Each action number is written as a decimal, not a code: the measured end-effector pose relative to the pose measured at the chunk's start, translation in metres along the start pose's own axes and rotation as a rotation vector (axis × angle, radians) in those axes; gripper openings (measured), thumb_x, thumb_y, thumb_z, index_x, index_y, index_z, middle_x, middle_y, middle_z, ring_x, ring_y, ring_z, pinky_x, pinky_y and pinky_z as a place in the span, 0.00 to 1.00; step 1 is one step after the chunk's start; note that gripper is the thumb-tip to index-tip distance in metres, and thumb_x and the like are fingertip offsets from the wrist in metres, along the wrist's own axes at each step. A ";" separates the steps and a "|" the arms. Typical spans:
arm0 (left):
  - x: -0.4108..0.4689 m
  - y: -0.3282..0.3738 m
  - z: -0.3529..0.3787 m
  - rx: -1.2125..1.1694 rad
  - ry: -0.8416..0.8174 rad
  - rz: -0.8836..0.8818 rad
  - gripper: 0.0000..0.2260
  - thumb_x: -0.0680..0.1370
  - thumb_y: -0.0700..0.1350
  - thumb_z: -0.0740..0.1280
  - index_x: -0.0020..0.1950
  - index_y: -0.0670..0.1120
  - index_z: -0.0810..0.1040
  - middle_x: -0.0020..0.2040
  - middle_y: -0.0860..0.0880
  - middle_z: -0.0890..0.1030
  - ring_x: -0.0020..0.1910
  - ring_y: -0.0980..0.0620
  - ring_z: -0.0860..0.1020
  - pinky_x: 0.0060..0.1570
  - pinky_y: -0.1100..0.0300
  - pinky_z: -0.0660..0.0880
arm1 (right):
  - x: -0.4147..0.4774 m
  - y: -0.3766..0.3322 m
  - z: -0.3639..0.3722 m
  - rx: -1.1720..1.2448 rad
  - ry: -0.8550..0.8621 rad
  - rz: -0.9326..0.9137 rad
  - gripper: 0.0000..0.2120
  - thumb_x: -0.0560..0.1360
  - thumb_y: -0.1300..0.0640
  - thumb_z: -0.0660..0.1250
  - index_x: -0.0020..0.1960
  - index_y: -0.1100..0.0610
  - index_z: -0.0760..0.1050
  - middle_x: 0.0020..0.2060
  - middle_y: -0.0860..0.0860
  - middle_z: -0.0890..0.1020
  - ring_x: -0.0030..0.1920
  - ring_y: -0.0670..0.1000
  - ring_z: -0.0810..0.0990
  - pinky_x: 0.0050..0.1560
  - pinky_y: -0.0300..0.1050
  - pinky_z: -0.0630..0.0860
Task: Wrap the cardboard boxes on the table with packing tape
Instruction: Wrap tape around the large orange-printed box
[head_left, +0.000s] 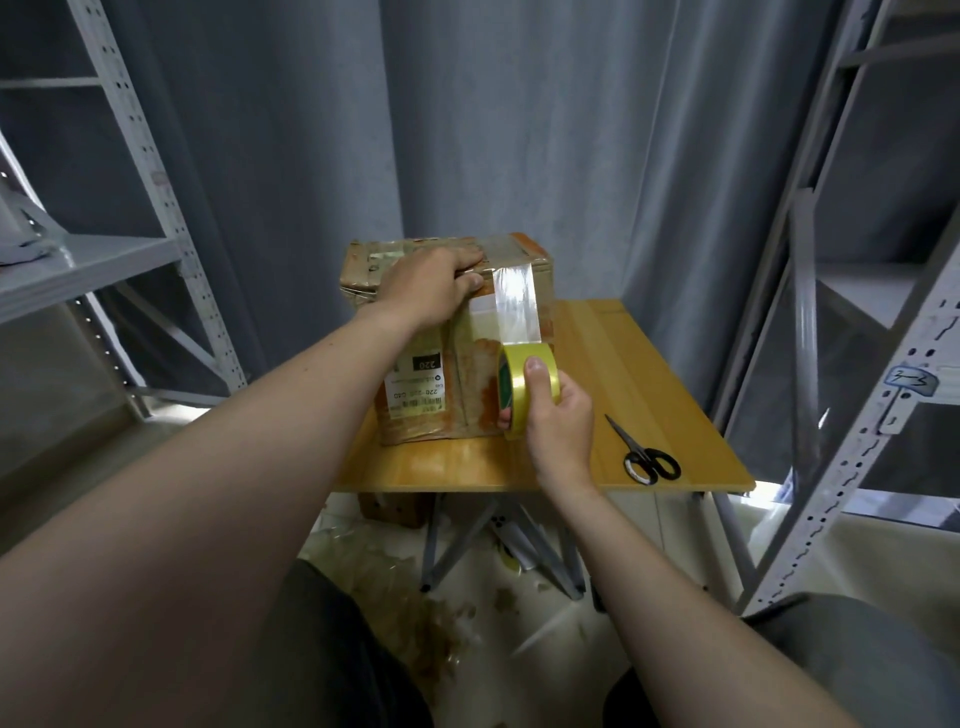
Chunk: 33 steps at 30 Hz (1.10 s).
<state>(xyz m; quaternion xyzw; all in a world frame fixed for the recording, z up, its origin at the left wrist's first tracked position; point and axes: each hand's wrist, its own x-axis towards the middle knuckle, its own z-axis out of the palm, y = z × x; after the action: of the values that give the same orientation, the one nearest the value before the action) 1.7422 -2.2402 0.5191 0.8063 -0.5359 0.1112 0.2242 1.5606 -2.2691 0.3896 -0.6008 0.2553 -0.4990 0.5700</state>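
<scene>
A worn brown cardboard box (415, 395) with a white label stands on the small wooden table (639, 364). My left hand (431, 291) lies over the box's top front edge, fingers on top and thumb pressing the tape's end there. My right hand (558, 423) grips a yellow roll of packing tape (519, 387), thumb on its rim, held against the box's front face. A clear shiny strip of tape (514, 306) runs from the top edge down to the roll.
Black scissors (647, 454) lie on the table at the right, near its front edge. Grey metal shelving stands on the left (156, 208) and right (852, 364). A grey curtain hangs behind. Scraps and debris litter the floor (441, 623) under the table.
</scene>
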 end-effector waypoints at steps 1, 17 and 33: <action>0.000 0.000 0.000 0.001 0.002 0.000 0.19 0.85 0.54 0.63 0.77 0.56 0.74 0.76 0.52 0.74 0.76 0.44 0.70 0.70 0.45 0.70 | -0.002 0.007 0.000 -0.017 0.003 0.033 0.16 0.84 0.46 0.64 0.43 0.53 0.80 0.31 0.51 0.84 0.31 0.50 0.84 0.32 0.43 0.80; -0.037 -0.012 0.005 -0.360 0.473 0.100 0.24 0.79 0.43 0.68 0.76 0.49 0.72 0.77 0.46 0.71 0.79 0.48 0.66 0.78 0.49 0.64 | 0.004 0.037 -0.010 -0.182 -0.043 0.312 0.25 0.84 0.37 0.57 0.54 0.57 0.82 0.46 0.55 0.85 0.44 0.50 0.82 0.42 0.46 0.75; -0.112 -0.079 0.125 -0.857 0.214 -0.897 0.14 0.80 0.53 0.70 0.60 0.51 0.69 0.51 0.53 0.80 0.50 0.50 0.80 0.46 0.53 0.75 | 0.053 0.047 -0.023 -0.232 -0.058 0.467 0.32 0.84 0.32 0.45 0.44 0.51 0.77 0.51 0.55 0.85 0.54 0.58 0.82 0.61 0.57 0.75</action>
<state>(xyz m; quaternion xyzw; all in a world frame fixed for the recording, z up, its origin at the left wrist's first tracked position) 1.7621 -2.1834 0.3437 0.7757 -0.1172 -0.1382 0.6045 1.5719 -2.3364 0.3584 -0.6007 0.4262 -0.3039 0.6043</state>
